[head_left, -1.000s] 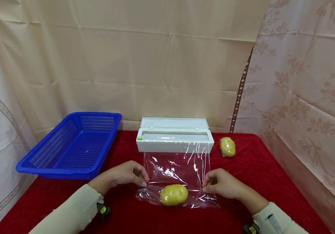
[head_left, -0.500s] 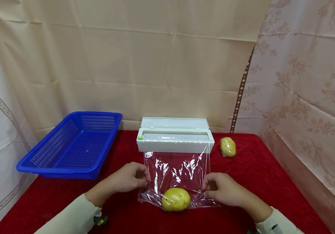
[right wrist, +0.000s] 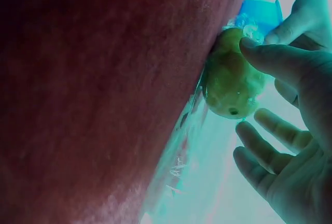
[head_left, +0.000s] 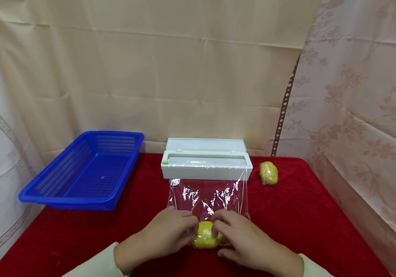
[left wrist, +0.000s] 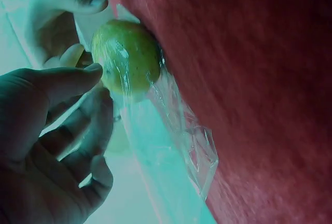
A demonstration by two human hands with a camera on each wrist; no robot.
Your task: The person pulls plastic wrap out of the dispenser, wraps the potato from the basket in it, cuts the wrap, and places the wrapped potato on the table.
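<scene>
A yellow potato lies at the front of the red table under clear plastic wrap. The wrap runs forward from a white wrap dispenser whose lid is up. On the potato's left, my left hand has its thumb and fingers bent loosely close to the film-covered end. My right hand is at the other end, its fingers spread and its thumb at the potato in the right wrist view. Crumpled film sticks out beside the potato in the left wrist view.
A blue plastic basket stands at the left of the table. To the right of the dispenser lies another potato, wrapped in film. Beige curtain hangs behind the table.
Both hands have let go of the film's side edges and moved inward to the two ends of the potato. The potato first rolled slightly toward the front with film around it.
</scene>
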